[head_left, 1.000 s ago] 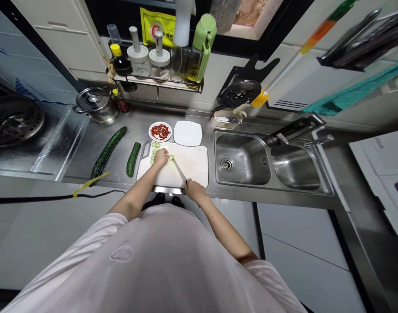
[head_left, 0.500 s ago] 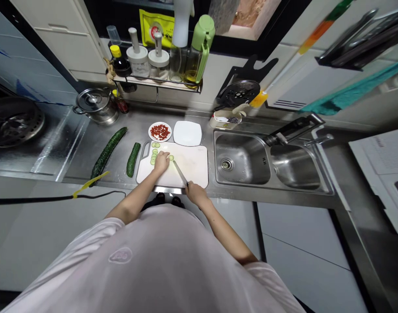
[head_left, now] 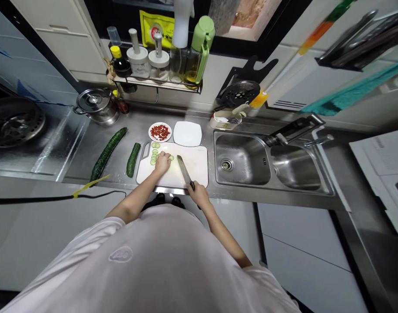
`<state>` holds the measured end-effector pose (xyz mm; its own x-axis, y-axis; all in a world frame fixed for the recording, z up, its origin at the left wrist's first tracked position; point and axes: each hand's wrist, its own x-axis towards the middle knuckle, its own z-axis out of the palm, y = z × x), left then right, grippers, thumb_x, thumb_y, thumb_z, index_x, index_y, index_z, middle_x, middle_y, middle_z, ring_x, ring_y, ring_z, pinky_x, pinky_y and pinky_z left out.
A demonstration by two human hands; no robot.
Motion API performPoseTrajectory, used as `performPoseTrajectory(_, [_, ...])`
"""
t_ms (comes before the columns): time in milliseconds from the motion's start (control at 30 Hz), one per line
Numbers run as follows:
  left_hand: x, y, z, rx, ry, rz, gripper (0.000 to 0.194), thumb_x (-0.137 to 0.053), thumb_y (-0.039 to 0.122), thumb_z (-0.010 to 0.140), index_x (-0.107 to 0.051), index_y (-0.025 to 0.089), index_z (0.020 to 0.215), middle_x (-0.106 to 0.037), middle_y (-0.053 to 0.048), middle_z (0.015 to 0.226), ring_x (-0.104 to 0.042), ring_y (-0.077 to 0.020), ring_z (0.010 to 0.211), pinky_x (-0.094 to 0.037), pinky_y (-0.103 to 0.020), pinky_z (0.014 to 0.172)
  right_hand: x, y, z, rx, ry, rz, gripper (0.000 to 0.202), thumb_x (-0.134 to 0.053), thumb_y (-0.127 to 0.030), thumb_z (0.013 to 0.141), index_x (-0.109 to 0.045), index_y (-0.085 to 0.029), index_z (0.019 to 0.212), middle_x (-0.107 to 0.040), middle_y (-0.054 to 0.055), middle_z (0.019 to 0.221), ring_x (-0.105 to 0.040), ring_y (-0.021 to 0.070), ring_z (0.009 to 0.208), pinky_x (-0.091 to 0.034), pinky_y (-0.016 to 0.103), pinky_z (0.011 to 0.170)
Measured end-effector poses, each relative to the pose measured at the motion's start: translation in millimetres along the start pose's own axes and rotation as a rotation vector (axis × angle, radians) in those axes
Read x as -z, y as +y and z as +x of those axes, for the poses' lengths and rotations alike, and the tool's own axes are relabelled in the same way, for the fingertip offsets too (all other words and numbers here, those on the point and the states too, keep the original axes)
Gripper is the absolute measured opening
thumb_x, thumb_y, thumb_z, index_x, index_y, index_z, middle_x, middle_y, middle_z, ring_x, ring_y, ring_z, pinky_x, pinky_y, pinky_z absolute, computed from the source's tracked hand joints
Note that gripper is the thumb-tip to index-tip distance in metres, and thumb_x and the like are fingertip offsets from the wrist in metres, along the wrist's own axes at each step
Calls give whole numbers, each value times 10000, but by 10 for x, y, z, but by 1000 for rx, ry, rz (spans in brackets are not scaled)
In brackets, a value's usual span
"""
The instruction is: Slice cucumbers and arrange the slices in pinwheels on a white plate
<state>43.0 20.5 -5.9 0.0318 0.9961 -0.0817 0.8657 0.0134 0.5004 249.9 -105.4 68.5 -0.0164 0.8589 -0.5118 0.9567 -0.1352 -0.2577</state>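
Observation:
My left hand (head_left: 162, 162) rests on the white cutting board (head_left: 197, 167), its fingers curled down on a piece of cucumber (head_left: 171, 158) whose pale cut face shows by the fingertips. How much cucumber lies under the palm is hidden. Several cucumber slices (head_left: 154, 158) lie in a row to the left of this hand, with a few more near the board's top left corner. My right hand (head_left: 199, 193) is closed round the black handle of a knife (head_left: 184, 169). Its blade points away from me over the board, apart from the cucumber, with its flat side showing.
Left of the board lie a short length of cucumber (head_left: 133, 160) and a long cucumber (head_left: 108, 154). Behind it stand a plate of chopped red pieces (head_left: 160, 131) and a white square plate (head_left: 187, 133). The sink (head_left: 241, 161) is at right, a lidded pot (head_left: 96, 106) at back left.
The knife has shifted a little right, away from the cucumber, and its blade has turned to show more of its flat side. My left hand has barely moved.

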Motion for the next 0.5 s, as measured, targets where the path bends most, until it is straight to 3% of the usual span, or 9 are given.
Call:
performPoseTrajectory(300, [33,75,104,82,-29,30,211,-534,230,856,-638,204,1038,-543,-118,1098,-509,-266,1086,-409,-351,932,-96,6,126,-17,131,94,379,-383,-455,969,-617,-161,1020,-697,108,905,-640,202,859,-325,240,635])
performPoseTrajectory(500, [57,70,163,134,-6,-22,123,-546,211,829,-639,206,910,-623,-84,1006,-565,-217,973,-421,-298,790,-192,48,172,4,189,130,332,-427,-421,947,-636,-164,962,-697,103,853,-631,196,797,-292,251,611])
